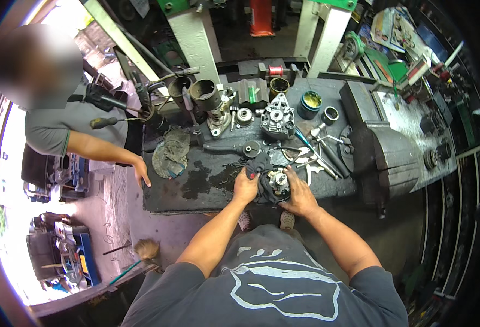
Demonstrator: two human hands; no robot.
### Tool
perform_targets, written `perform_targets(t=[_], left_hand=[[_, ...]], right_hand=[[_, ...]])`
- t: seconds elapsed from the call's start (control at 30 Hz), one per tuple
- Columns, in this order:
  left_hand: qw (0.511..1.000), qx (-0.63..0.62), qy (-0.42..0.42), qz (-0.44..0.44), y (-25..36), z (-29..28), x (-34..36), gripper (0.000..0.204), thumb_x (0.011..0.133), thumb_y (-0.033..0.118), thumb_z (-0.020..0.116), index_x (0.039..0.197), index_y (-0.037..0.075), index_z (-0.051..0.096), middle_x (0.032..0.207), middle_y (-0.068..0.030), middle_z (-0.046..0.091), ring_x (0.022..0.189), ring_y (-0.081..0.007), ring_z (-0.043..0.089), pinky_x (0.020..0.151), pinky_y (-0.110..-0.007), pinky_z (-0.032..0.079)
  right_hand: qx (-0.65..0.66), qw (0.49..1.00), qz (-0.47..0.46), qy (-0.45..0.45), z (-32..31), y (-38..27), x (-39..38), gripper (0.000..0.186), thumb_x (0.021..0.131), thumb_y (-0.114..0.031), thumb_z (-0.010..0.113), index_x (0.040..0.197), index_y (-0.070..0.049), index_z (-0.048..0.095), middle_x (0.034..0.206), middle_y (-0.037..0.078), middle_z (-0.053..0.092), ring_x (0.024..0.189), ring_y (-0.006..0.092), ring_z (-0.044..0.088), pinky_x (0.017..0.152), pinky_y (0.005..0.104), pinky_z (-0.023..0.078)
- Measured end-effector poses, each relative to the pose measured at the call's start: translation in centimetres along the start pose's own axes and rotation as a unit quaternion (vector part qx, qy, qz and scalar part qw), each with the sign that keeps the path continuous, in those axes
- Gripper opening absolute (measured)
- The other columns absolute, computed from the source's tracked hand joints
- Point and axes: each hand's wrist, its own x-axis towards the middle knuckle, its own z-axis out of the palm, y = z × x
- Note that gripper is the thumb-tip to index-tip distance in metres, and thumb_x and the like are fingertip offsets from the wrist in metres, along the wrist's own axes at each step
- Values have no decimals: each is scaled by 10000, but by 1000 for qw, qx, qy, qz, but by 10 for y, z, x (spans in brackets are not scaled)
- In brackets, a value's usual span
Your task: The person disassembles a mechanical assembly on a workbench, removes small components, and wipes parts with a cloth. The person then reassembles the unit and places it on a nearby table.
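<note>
At the front edge of the dark workbench (pixel 196 204), my left hand (pixel 245 188) is closed on a black rag (pixel 264 185). The rag lies against the left side of a round metal housing (pixel 278 179) with a raised centre, which looks like part of an alternator. My right hand (pixel 301 196) curls around the housing's right side and grips it. Just beyond the rag is a small pulley-like round part (pixel 251 149). A larger finned alternator housing (pixel 278 115) stands farther back. Pliers and other hand tools (pixel 327 161) lie to the right of my hands.
A big bench vise (pixel 395 158) takes up the right end. Cans (pixel 204 94), a grease tub (pixel 310 103) and metal parts line the back. A dirty cloth (pixel 170 153) lies at left. Another person's hand (pixel 141 171) rests on the bench's left edge.
</note>
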Motion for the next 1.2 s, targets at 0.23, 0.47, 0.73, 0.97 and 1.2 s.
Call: perform_targets(t=[0.23, 0.47, 0.73, 0.97, 1.2], left_hand=[[950, 263, 113, -120, 46, -42, 33, 522, 983, 470, 788, 1078, -42, 760, 1012, -290, 777, 970, -467, 749, 886, -513, 582], [956, -227, 142, 120, 167, -110, 17, 511, 1133, 428, 641, 1369, -25, 641, 1297, -55, 715, 1104, -180, 656, 1038, -359, 506], [939, -97, -247, 220, 260, 25, -48, 967, 923, 393, 886, 1631, -55, 404, 1554, -217, 591, 1411, -299, 598, 1189, -463, 481], [972, 235, -18, 5, 136, 4, -44, 1373, 678, 319, 1049, 1715, -21, 216, 1683, -288, 409, 1561, -400, 431, 1304, -449, 362], [963, 262, 8, 64, 52, 56, -61, 1299, 626, 304, 1019, 1672, 63, 288, 1673, -240, 409, 1552, -415, 429, 1272, -481, 408]], right_hand=[[5, 999, 17, -44, -7, -3, 0, 1236, 712, -236, 988, 1705, -96, 265, 1779, 222, 292, 1572, 426, 412, 1254, 549, 399], [143, 988, -58, 25, -75, -11, 3, 1221, 826, -398, 943, 1755, -124, 200, 1805, 279, 170, 1639, 470, 287, 1296, 552, 338], [207, 893, -202, 344, -175, -46, 32, 503, 1020, -359, 779, 1359, -4, 669, 1287, 240, 702, 1213, 440, 672, 1061, 470, 524], [285, 917, 162, 227, -103, 34, 24, 493, 1054, -434, 729, 1364, -52, 704, 1252, 246, 755, 1184, 365, 733, 1023, 467, 567], [139, 965, 191, 112, 14, 20, -4, 470, 1089, -386, 634, 1497, -156, 666, 1435, 341, 615, 1279, 529, 647, 1107, 548, 537]])
